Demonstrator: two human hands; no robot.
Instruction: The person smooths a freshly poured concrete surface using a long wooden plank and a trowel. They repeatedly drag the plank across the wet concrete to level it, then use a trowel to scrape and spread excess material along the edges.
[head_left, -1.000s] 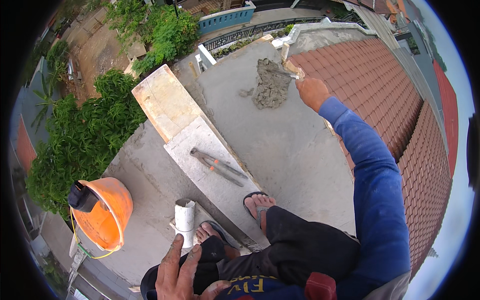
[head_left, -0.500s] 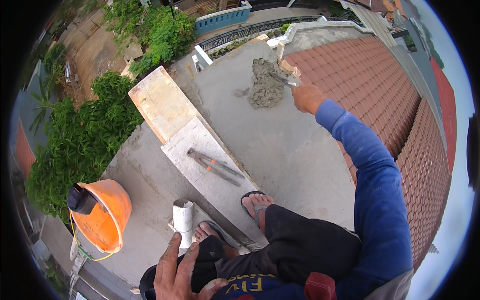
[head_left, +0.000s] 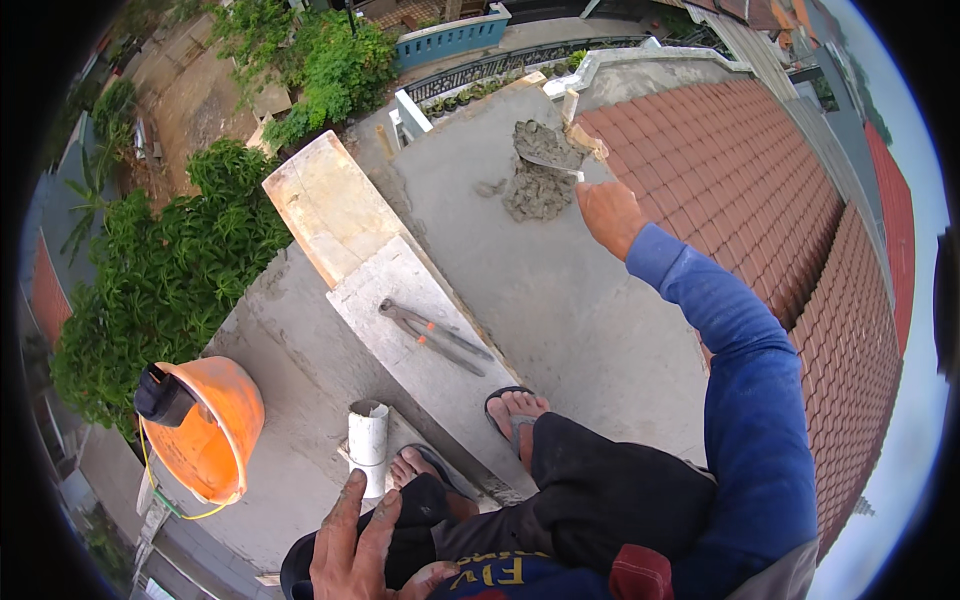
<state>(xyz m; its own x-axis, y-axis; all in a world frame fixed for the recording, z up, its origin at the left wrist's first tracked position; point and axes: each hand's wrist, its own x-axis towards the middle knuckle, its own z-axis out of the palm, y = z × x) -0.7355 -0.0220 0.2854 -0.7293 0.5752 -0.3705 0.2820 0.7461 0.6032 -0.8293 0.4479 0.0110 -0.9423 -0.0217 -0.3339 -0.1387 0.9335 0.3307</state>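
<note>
My right hand [head_left: 610, 215] is closed round the handle of a trowel [head_left: 550, 167] at arm's length. The trowel's blade lies across a heap of wet grey mortar [head_left: 540, 193], partly sunk in it, with mortar on both sides. Down by my lap, my left hand [head_left: 350, 550] has its fingers stretched out, stained grey, and holds nothing. Just beyond those fingertips a short white pipe [head_left: 368, 445] stands upright. Pincers with orange marks on the handles [head_left: 435, 337] lie on the pale board [head_left: 365, 290] in front of me.
An orange bucket [head_left: 247, 405] with a black thing over its rim stands at the left. Red roof tiles [head_left: 720, 170] slope away on the right. Leafy trees [head_left: 170, 250] border the concrete slab [head_left: 590, 310] on the far left. My sandalled foot [head_left: 520, 405] rests on the board.
The trowel blade has gone into the mortar heap and now cuts across it. My right hand has turned and shifted slightly nearer. My left hand has barely moved.
</note>
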